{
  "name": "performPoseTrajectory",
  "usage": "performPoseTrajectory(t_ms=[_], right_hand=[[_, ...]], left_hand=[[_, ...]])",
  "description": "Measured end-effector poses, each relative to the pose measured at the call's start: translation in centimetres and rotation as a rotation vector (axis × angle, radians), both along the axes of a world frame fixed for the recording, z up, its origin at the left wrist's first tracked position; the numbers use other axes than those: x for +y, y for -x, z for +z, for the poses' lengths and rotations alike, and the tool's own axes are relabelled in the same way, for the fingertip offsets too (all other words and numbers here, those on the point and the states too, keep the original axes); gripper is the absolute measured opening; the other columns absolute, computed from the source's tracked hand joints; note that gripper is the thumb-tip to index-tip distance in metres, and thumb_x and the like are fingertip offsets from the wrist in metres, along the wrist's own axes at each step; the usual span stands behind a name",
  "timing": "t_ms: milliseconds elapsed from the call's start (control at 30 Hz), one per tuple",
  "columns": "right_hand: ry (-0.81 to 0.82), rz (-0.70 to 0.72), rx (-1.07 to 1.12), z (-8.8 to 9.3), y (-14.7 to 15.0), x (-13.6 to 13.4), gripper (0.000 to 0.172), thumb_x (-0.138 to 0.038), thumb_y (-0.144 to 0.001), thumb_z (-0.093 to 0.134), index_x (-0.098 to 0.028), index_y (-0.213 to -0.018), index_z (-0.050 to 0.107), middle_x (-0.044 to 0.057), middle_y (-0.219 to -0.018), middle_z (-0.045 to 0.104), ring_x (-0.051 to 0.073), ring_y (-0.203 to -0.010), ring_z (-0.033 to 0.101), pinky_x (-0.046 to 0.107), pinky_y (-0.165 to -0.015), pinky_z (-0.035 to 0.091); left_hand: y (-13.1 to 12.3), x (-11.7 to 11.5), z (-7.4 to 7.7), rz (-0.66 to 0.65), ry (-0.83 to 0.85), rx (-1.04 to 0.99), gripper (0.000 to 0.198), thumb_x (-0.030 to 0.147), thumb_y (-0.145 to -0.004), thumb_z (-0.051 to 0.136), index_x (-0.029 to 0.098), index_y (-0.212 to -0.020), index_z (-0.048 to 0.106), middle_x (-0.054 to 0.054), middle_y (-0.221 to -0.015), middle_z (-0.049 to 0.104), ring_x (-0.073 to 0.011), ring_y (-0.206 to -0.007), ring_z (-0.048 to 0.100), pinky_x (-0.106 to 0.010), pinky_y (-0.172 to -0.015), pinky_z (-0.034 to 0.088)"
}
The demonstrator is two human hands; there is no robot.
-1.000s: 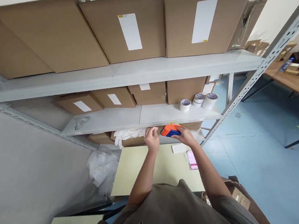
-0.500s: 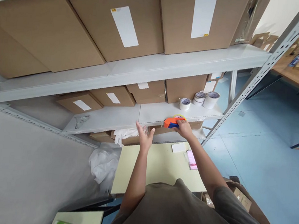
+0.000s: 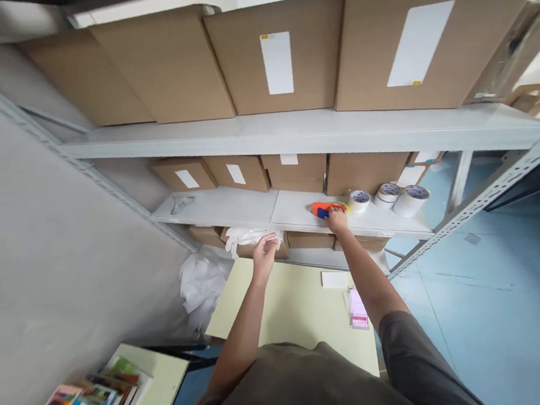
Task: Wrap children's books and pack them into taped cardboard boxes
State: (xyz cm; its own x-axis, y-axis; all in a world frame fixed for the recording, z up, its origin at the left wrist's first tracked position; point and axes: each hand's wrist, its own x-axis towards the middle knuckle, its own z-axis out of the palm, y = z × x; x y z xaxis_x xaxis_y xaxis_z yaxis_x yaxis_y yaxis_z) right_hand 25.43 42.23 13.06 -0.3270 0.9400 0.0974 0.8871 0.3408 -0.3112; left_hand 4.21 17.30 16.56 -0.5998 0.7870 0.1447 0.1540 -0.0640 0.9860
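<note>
My right hand (image 3: 337,220) is wrapped around an orange and blue tape dispenser (image 3: 323,208), which rests on the white middle shelf (image 3: 260,208), just left of a small roll of tape (image 3: 358,201). My left hand (image 3: 265,253) hangs below that shelf's front edge, fingers curled, touching crumpled white plastic (image 3: 247,237) that lies on a box on the lower shelf. Whether the fingers grip the plastic is unclear.
Two more tape rolls (image 3: 404,198) stand at the shelf's right end. Brown cardboard boxes (image 3: 274,56) fill the upper shelves. A pale yellow table (image 3: 288,312) with a pink pad (image 3: 358,308) is below me. Books (image 3: 94,392) lie lower left. A white bag (image 3: 202,282) sits by the wall.
My right hand lifted the tape dispenser from below the shelf edge and set it down on the middle shelf. My left hand opened, then dropped and curled onto the white plastic.
</note>
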Motion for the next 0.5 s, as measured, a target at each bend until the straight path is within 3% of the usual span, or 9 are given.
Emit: performPoseTrajectory(t_ms=[100, 200, 367, 500], right_hand=[[-0.117, -0.078, 0.079, -0.4, 0.5, -0.8, 0.048, -0.022, -0.094, 0.062, -0.006, -0.139, 0.063, 0.028, -0.135, 0.069, 0.041, -0.128, 0.055, 0.054, -0.113, 0.035], [-0.214, -0.029, 0.213, -0.5, 0.5, -3.2, 0.051, -0.026, -0.096, 0.057, -0.01, -0.144, 0.062, 0.026, -0.136, 0.066, 0.044, -0.126, 0.052, 0.058, -0.111, 0.039], [-0.251, 0.107, 0.376, -2.1, -0.3, -10.7, 0.05, -0.03, -0.101, 0.049, -0.017, -0.148, 0.06, 0.02, -0.14, 0.063, 0.039, -0.13, 0.052, 0.053, -0.113, 0.045], [-0.228, 0.084, 0.436, -4.8, -1.0, -16.7, 0.047, -0.033, -0.101, 0.051, -0.019, -0.145, 0.062, 0.019, -0.138, 0.064, 0.04, -0.128, 0.054, 0.057, -0.113, 0.047]], left_hand=[[0.5, -0.5, 0.2, 0.031, -0.023, -0.052, 0.039, 0.052, -0.091, 0.075, 0.019, -0.11, 0.076, -0.014, -0.125, 0.077, -0.0241, -0.109, 0.075, -0.032, -0.085, 0.062], [0.7, -1.1, 0.0, 0.079, -0.042, -0.045, 0.038, 0.055, -0.094, 0.069, 0.018, -0.1, 0.078, -0.014, -0.132, 0.075, -0.0243, -0.11, 0.074, -0.031, -0.081, 0.063], [0.9, -2.4, -1.2, 0.15, -0.049, -0.053, 0.029, 0.041, -0.087, 0.067, 0.018, -0.072, 0.074, -0.013, -0.134, 0.074, -0.0225, -0.099, 0.075, -0.033, -0.078, 0.064], [0.8, -4.1, -2.3, 0.148, -0.014, -0.017, 0.023, 0.034, -0.086, 0.063, 0.019, -0.076, 0.077, -0.013, -0.135, 0.073, -0.0228, -0.101, 0.075, -0.034, -0.079, 0.063]])
